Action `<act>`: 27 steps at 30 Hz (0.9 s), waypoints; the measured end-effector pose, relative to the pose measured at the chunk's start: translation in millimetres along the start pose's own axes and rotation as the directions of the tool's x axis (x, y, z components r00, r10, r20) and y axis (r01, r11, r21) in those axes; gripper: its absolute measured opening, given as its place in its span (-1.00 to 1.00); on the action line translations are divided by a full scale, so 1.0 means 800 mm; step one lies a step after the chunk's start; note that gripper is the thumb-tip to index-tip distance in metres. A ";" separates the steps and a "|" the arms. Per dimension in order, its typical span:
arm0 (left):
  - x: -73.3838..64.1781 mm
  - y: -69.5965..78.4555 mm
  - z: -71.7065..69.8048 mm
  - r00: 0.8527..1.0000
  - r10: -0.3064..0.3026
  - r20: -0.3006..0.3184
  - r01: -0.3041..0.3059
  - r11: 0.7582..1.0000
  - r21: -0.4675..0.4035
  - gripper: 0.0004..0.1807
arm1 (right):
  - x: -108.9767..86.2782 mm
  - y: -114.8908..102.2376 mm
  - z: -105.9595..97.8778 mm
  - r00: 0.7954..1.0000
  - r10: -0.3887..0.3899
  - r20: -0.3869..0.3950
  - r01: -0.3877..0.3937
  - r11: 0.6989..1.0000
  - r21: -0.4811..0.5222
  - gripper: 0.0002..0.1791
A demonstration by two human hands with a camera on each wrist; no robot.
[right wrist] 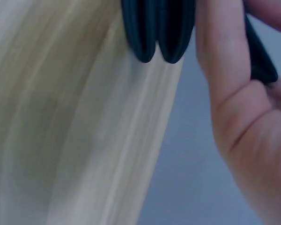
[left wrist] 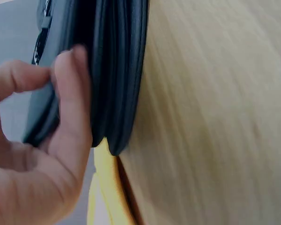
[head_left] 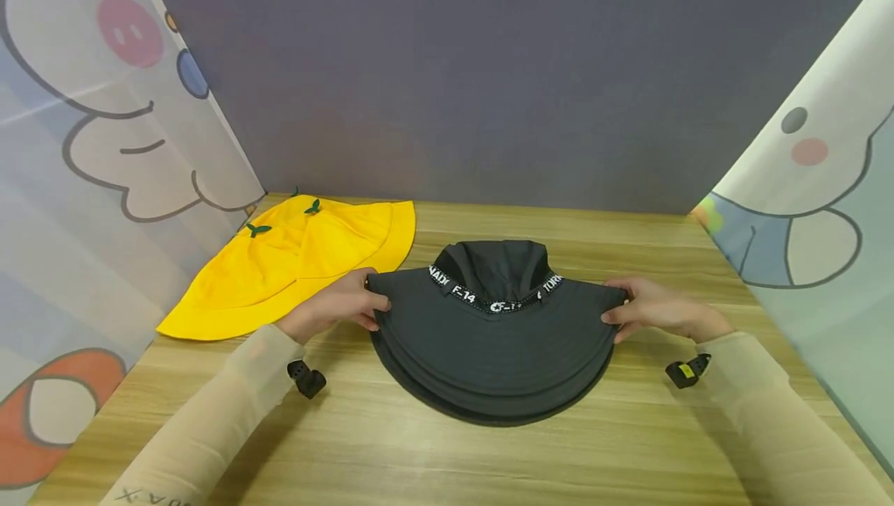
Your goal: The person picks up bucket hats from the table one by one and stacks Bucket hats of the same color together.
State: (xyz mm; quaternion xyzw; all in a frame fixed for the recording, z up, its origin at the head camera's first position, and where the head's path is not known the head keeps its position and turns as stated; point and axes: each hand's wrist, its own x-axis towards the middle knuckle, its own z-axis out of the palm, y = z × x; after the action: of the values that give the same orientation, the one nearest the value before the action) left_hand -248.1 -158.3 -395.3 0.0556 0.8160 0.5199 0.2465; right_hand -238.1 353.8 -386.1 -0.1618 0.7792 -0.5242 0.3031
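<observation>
Centrally placed, the upper hat [head_left: 489, 351], black and folded into a half-round, lies over the similarly folded lower hats [head_left: 489, 417] in the middle of the table [head_left: 594, 452]. Its crown points away from the person, and its lettered band [head_left: 499, 306] crosses the fold. The left hand [head_left: 340, 306] pinches one end of the brim, thumb above and fingers beneath; the right hand [head_left: 653, 310] pinches the opposite end in the same manner. Both grips are closed to little more than the thickness of the cloth. In the wrist views, the fingers pass between the held brim and the folded edges below, so that only the upper layer appears to be gripped. To the left and rear lie the yellow hats [head_left: 279, 277], well apart from the right hand and just beside the left.

Note on handling: the step appears to be the lifting or squaring of the upper hat. Both ends are best raised evenly, with light tension across the brim so that the fold does not sag. The fingertips should remain clear of the layers below, which might otherwise be dragged along, and the left wrist should avoid brushing the yellow brims.
</observation>
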 end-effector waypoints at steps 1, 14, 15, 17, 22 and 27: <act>0.000 0.003 0.001 1.000 -0.009 -0.017 0.010 0.999 0.044 -0.12 | 0.000 -0.002 0.000 1.000 0.014 -0.016 -0.015 0.999 -0.034 -0.32; -0.018 0.054 0.050 0.961 0.249 -0.124 -0.038 0.557 0.830 -0.23 | 0.005 -0.054 0.056 0.943 -0.214 -0.256 -0.119 0.500 -0.858 -0.38; -0.020 0.056 0.057 0.952 0.287 -0.108 -0.066 0.537 0.841 -0.22 | 0.005 -0.058 0.065 0.934 -0.237 -0.269 -0.132 0.469 -0.873 -0.39; -0.024 0.057 0.070 0.940 0.334 -0.068 -0.122 0.515 0.848 -0.18 | 0.004 -0.065 0.082 0.922 -0.261 -0.285 -0.163 0.407 -0.899 -0.39; -0.027 0.058 0.089 0.948 0.317 0.031 -0.195 0.499 0.844 0.00 | -0.001 -0.080 0.114 0.934 -0.168 -0.317 -0.252 0.321 -0.913 -0.22; -0.021 0.056 0.096 0.966 0.251 0.061 -0.180 0.487 0.855 0.13 | 0.006 -0.080 0.132 0.953 -0.104 -0.285 -0.223 0.397 -0.890 -0.04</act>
State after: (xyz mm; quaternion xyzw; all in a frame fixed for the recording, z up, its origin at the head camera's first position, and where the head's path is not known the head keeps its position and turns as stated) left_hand -205.4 -80.4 -376.0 0.2522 0.9600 0.0803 0.0909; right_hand -178.1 249.9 -356.7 -0.1927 0.9791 -0.0176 0.0632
